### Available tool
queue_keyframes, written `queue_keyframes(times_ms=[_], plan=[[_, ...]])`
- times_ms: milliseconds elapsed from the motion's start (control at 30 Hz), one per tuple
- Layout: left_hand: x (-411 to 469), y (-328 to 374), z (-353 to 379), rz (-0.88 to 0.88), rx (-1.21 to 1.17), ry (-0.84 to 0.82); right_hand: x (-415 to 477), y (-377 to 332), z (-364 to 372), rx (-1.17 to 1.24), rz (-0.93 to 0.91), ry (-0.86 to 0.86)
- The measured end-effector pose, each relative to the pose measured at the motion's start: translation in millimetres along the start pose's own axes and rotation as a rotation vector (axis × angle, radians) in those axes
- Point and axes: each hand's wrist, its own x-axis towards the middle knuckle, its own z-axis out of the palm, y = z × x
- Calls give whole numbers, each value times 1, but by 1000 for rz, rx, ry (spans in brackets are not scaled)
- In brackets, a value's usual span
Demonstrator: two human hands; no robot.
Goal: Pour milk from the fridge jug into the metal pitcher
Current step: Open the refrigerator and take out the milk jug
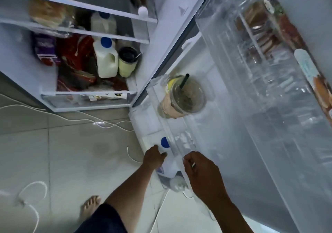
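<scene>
White milk jug (169, 167) (blue-capped) is gripped by left fingers (154, 148); right fingers (188, 159) hold unclear.

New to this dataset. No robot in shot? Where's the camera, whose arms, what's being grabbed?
No machine here: a person works bare-handed. The single picture comes from a wide-angle camera on their head, looking down into an open fridge. The left hand has its grip on a blue-capped milk jug in a lower door shelf. The right hand is curled at that shelf's clear rail; whether it holds anything is unclear. Higher in the door sits an iced coffee cup with a straw. Inside the fridge a second jug stands beside a tumbler. White cables lie on the floor.
</scene>
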Motion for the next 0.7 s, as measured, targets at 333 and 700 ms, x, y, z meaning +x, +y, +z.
queue_keyframes(times_ms=[333,700], plan=[[-30,-23,-68,9,-391,112,-5,-12,1,-10,72,7],[-137,-20,-154,-17,-260,416,-25,-71,-22,-128,127,-94]])
